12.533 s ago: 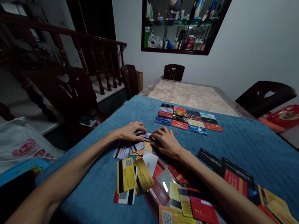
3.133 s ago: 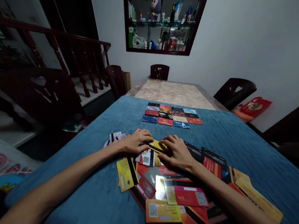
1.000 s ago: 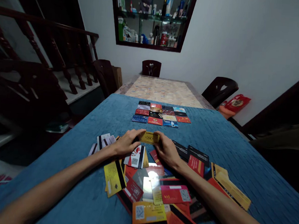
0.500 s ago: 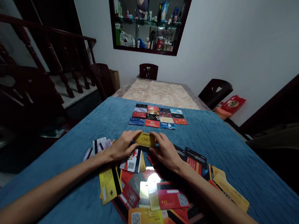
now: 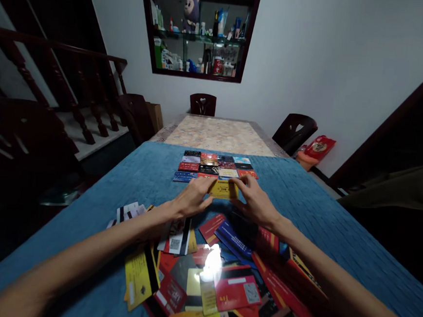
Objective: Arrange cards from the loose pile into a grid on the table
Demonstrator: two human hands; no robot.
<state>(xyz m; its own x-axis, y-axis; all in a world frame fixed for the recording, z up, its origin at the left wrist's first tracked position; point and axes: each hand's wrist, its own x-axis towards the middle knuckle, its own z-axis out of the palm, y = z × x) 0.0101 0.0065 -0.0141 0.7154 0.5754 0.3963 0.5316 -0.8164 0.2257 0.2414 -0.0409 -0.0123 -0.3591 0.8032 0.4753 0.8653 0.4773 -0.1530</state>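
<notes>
So far approx. 3 rows laid in the card grid [image 5: 214,166] just beyond the fingers; left hand [image 5: 192,201] & right hand [image 5: 255,203] pinch a yellow card [image 5: 223,189] at its near edge. Big loose pile [image 5: 217,271] behind them is left.

Honestly can't read a single word from my feed. The yellow card [image 5: 223,189] pinched between the left hand [image 5: 192,199] and right hand [image 5: 254,204] has dark print on it, but it's too small and blurry. Same with the neat grid of cards [image 5: 214,166] on the far side. In the near pile of cards [image 5: 205,280] I can spot QR codes and white label strips, nothing legible. Red bag [image 5: 318,147] far right has a round emblem, unreadable too.
</notes>
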